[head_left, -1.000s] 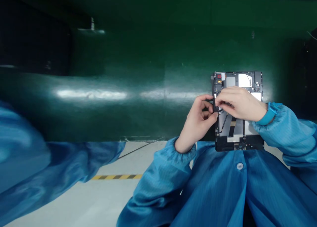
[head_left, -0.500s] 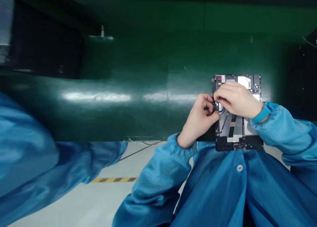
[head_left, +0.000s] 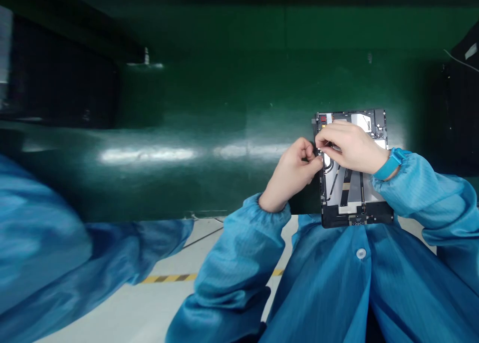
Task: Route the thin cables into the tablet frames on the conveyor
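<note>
An opened tablet chassis (head_left: 352, 203) lies on the green work surface (head_left: 209, 133) near its front edge, its silver plates, black flex cables and circuit parts showing. My left hand (head_left: 294, 175) is curled at the chassis's left edge, fingers pinched against a small part there. My right hand (head_left: 350, 146) reaches over the chassis from the right, fingers bent and pinched at the same spot on the left edge. What the fingertips grip is too small to name. Both sleeves are blue, and the right wrist has a blue cuff band.
Another person's blue sleeve (head_left: 56, 253) fills the lower left. Dark equipment (head_left: 60, 83) stands at the back left, and a dark object (head_left: 464, 83) at the far right. Below the bench edge is a grey floor with a yellow-black stripe (head_left: 168, 278).
Both hands shifted slightly up along the chassis's left edge, the right hand moving toward the top left corner. The camera view drifted a little; the chassis stayed put.
</note>
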The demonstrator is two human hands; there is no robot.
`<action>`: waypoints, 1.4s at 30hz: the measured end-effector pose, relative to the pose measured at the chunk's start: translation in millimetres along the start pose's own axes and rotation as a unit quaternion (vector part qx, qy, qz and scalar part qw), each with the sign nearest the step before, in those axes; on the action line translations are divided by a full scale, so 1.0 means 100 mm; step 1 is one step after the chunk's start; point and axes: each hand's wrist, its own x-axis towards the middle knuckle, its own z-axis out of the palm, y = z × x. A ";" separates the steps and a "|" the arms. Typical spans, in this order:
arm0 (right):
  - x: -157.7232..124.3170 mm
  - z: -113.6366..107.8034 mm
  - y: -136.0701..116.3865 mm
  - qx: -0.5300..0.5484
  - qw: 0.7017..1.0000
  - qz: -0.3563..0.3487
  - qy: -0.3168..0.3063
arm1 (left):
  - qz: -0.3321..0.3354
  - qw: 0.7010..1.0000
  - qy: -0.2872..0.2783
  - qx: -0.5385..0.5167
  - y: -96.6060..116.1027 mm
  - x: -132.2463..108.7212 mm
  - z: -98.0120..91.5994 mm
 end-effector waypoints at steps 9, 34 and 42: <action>0.13 -0.05 0.07 -0.021 0.990 0.118 0.079 | -0.059 0.997 0.004 -0.053 0.17 0.19 0.03; -0.12 -0.17 0.06 -0.100 0.962 0.129 0.218 | -0.033 0.997 0.013 -0.067 0.22 0.43 0.10; -0.57 -0.22 0.20 -0.050 0.915 0.246 0.317 | 0.133 0.978 0.044 0.155 -0.03 0.11 -0.15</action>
